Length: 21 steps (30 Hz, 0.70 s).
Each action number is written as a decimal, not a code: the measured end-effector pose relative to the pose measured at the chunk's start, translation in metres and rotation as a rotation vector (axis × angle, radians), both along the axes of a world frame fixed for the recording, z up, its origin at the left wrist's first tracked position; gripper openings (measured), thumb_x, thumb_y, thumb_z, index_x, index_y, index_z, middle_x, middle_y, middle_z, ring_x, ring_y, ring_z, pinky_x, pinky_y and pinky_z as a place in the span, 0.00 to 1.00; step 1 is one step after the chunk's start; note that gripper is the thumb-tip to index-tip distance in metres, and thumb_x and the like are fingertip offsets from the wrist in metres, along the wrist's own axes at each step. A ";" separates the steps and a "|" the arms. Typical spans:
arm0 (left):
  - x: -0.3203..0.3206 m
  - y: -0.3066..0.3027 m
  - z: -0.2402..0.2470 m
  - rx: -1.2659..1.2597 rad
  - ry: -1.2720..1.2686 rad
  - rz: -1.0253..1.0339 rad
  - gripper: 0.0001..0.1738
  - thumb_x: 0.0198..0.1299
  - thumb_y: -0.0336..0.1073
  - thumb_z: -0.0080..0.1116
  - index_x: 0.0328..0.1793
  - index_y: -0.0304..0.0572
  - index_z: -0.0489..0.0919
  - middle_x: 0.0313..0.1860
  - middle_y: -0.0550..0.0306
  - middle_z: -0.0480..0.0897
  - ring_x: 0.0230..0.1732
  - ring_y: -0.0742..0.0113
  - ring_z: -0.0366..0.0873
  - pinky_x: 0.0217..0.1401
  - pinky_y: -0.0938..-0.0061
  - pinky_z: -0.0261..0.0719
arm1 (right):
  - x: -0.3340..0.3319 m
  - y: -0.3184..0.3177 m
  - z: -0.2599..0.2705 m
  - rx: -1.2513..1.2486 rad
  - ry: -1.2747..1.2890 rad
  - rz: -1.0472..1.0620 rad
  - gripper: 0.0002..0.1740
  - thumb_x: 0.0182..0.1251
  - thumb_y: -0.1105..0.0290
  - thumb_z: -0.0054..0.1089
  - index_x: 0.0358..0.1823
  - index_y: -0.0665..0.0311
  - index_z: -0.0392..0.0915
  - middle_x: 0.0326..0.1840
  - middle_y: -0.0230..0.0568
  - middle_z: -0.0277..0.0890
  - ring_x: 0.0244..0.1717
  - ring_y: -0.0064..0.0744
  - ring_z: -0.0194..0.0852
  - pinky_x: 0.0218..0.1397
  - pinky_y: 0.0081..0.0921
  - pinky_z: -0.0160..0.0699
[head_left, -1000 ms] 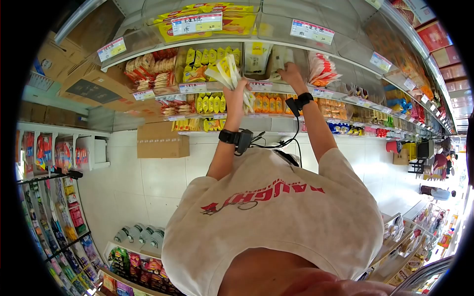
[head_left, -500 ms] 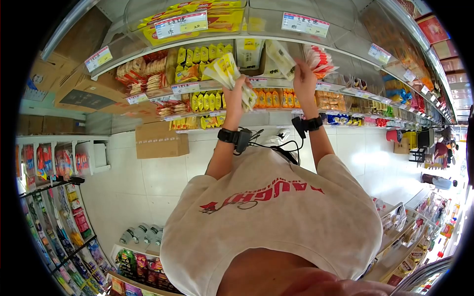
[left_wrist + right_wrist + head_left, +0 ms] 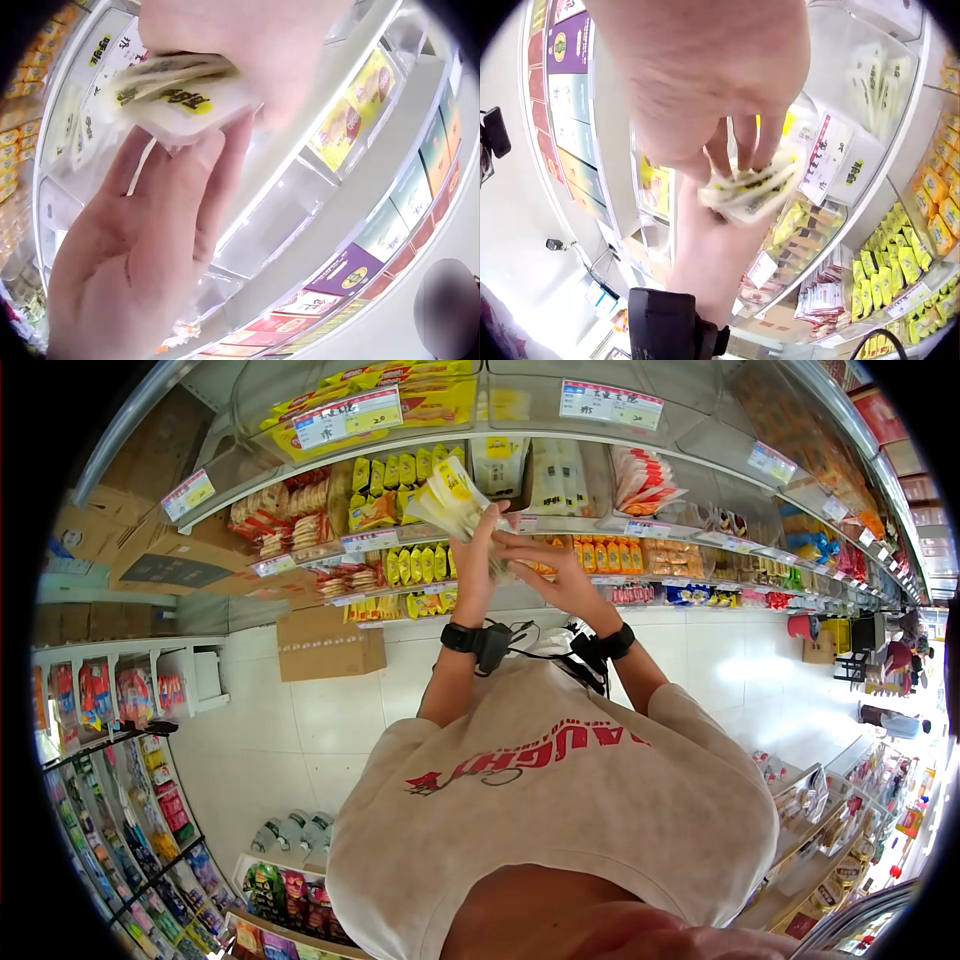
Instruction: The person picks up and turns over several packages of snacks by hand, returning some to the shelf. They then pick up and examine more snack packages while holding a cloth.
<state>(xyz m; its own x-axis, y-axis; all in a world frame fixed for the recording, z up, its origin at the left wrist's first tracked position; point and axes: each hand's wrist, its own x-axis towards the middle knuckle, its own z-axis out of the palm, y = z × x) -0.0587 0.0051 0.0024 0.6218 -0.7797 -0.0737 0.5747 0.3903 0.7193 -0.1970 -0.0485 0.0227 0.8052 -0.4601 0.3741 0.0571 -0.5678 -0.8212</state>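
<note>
In the head view my left hand (image 3: 482,532) grips a fanned bunch of flat white-and-yellow packets (image 3: 445,498) in front of the shelf. My right hand (image 3: 556,574) has its fingers at the lower end of that bunch. The left wrist view shows the packets (image 3: 184,101) stacked together, the right thumb (image 3: 206,150) against their edge and the other right fingers behind. From the right wrist, the right fingers (image 3: 744,142) bend over the packet ends (image 3: 757,191). Similar white packets (image 3: 558,475) stand in the clear bin just beyond the hands.
Yellow snack packs (image 3: 405,478) fill the bin to the left, red-and-white packs (image 3: 645,480) the one to the right. Price tags (image 3: 370,540) line the shelf edge. Orange packs (image 3: 605,555) sit a tier lower. A cardboard box (image 3: 330,643) stands on the floor.
The right hand drew white packets up in the bin to the right, let go of them there, then came left and down to the bunch. The left hand keeps its hold.
</note>
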 end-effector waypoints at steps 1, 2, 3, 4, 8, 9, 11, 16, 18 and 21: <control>0.001 0.001 0.000 0.007 0.007 0.020 0.23 0.69 0.38 0.63 0.63 0.35 0.71 0.52 0.48 0.83 0.49 0.62 0.84 0.49 0.65 0.87 | -0.001 -0.003 0.001 0.053 0.006 -0.036 0.15 0.73 0.74 0.58 0.59 0.64 0.82 0.63 0.46 0.81 0.63 0.42 0.81 0.64 0.34 0.78; 0.004 0.000 -0.005 0.061 -0.002 0.034 0.22 0.67 0.37 0.65 0.61 0.36 0.72 0.48 0.49 0.83 0.45 0.63 0.84 0.45 0.68 0.85 | 0.000 -0.008 0.003 0.104 0.012 -0.071 0.15 0.73 0.74 0.58 0.59 0.64 0.82 0.63 0.47 0.81 0.61 0.42 0.82 0.64 0.33 0.79; 0.006 0.000 -0.013 0.117 -0.011 0.049 0.20 0.64 0.35 0.66 0.58 0.36 0.73 0.45 0.51 0.82 0.41 0.65 0.84 0.40 0.70 0.84 | 0.001 -0.015 0.004 0.156 0.018 -0.105 0.16 0.73 0.74 0.58 0.59 0.63 0.82 0.63 0.47 0.81 0.60 0.42 0.83 0.63 0.33 0.79; 0.008 0.002 -0.017 0.174 -0.019 0.064 0.19 0.62 0.34 0.68 0.55 0.36 0.74 0.41 0.53 0.82 0.37 0.67 0.84 0.36 0.73 0.82 | 0.002 -0.026 0.002 0.150 0.023 -0.203 0.16 0.73 0.73 0.58 0.60 0.64 0.81 0.62 0.48 0.81 0.58 0.43 0.84 0.62 0.33 0.79; 0.007 0.005 -0.020 0.166 -0.008 0.077 0.17 0.59 0.32 0.67 0.51 0.37 0.75 0.31 0.57 0.80 0.29 0.70 0.79 0.28 0.73 0.78 | 0.010 -0.113 -0.047 0.056 0.088 -0.519 0.21 0.69 0.67 0.62 0.61 0.69 0.77 0.57 0.56 0.82 0.54 0.51 0.84 0.60 0.36 0.81; 0.007 0.006 -0.018 0.174 -0.011 0.073 0.16 0.59 0.32 0.67 0.51 0.37 0.75 0.30 0.58 0.80 0.28 0.71 0.78 0.27 0.73 0.77 | 0.012 -0.131 -0.065 0.015 0.113 -0.576 0.24 0.68 0.65 0.64 0.60 0.71 0.76 0.56 0.59 0.81 0.54 0.53 0.84 0.59 0.37 0.81; 0.008 0.006 -0.015 0.185 -0.021 0.061 0.15 0.59 0.32 0.66 0.49 0.37 0.75 0.28 0.58 0.79 0.27 0.71 0.77 0.26 0.74 0.76 | 0.018 -0.153 -0.078 -0.026 0.315 -0.616 0.31 0.61 0.59 0.69 0.60 0.75 0.74 0.54 0.63 0.81 0.55 0.58 0.82 0.58 0.40 0.81; 0.012 0.002 -0.022 0.143 -0.056 0.045 0.13 0.60 0.33 0.66 0.47 0.37 0.76 0.28 0.58 0.80 0.27 0.71 0.77 0.27 0.74 0.76 | 0.028 -0.176 -0.089 0.001 0.633 -0.553 0.42 0.52 0.51 0.72 0.59 0.79 0.72 0.53 0.67 0.80 0.56 0.64 0.79 0.58 0.42 0.80; 0.015 0.006 -0.019 0.158 -0.061 -0.019 0.14 0.61 0.34 0.66 0.48 0.37 0.77 0.30 0.57 0.81 0.30 0.70 0.79 0.30 0.74 0.78 | 0.032 -0.182 -0.100 0.014 0.630 -0.530 0.40 0.52 0.50 0.72 0.57 0.77 0.75 0.52 0.65 0.81 0.56 0.62 0.80 0.57 0.41 0.80; 0.014 0.009 -0.020 0.147 -0.073 -0.039 0.16 0.63 0.36 0.64 0.52 0.35 0.77 0.35 0.53 0.84 0.37 0.65 0.83 0.36 0.70 0.83 | 0.035 -0.179 -0.113 0.108 0.508 -0.540 0.32 0.54 0.53 0.71 0.52 0.74 0.80 0.47 0.60 0.84 0.50 0.58 0.83 0.54 0.41 0.81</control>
<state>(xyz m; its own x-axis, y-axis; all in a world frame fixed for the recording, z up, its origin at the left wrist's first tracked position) -0.0444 0.0146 -0.0176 0.5994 -0.7874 -0.1443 0.5310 0.2562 0.8077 -0.1615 -0.2277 -0.0899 0.5182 -0.8536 -0.0538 -0.6082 -0.3236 -0.7248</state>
